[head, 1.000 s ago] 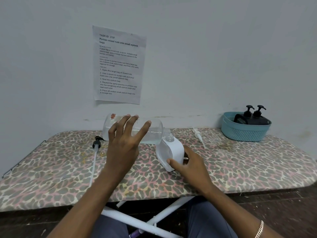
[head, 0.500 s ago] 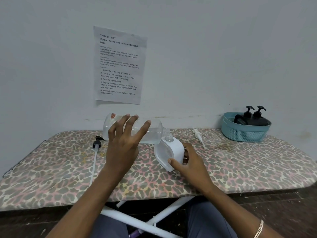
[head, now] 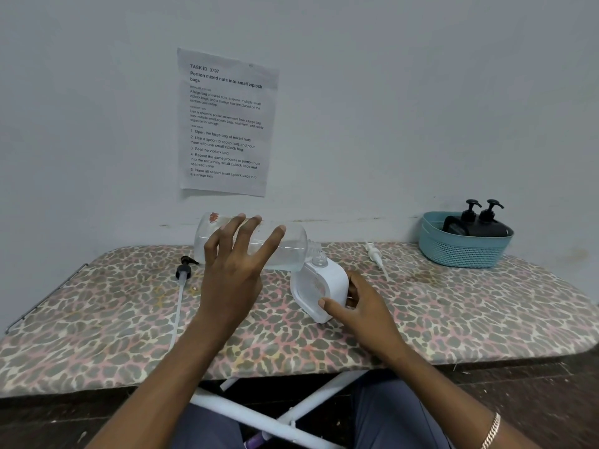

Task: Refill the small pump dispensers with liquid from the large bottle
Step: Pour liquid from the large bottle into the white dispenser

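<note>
While the large clear bottle (head: 291, 249) lies almost level, its long axis running left to right, the move ahead turns on how its threaded mouth (head: 312, 246) at the right end meets the open neck (head: 318, 261) of the small white dispenser (head: 319, 288). The mouth sits just above and slightly behind that neck, touching or very nearly so; I cannot tell which. The rest of the bottle stretches away to the left of the dispenser, held clear of the leopard-print bench (head: 453, 306). The left hand (head: 231, 270) grips the bottle around its middle, fingers splayed over the near side and thumb out of sight. A shallow layer of clear liquid seems to lie along the bottle's lower side. The right hand (head: 363, 306) pinches the dispenser at its lower right corner, thumb on the front and fingers behind, and holds it at a lean. This looks like the pouring step, though I cannot tell whether liquid is crossing. The next move probably calls for lifting the bottle's base end, the end far left of the dispenser, while the right hand keeps the neck under the mouth; a small misalignment would likely spill onto the bench. A black pump head with tube (head: 184, 270) lies left of the dispenser and a white pump (head: 374, 254) just behind to its right. Far right stands a teal basket (head: 463, 251) holding 2 black pump dispensers (head: 483, 222).
</note>
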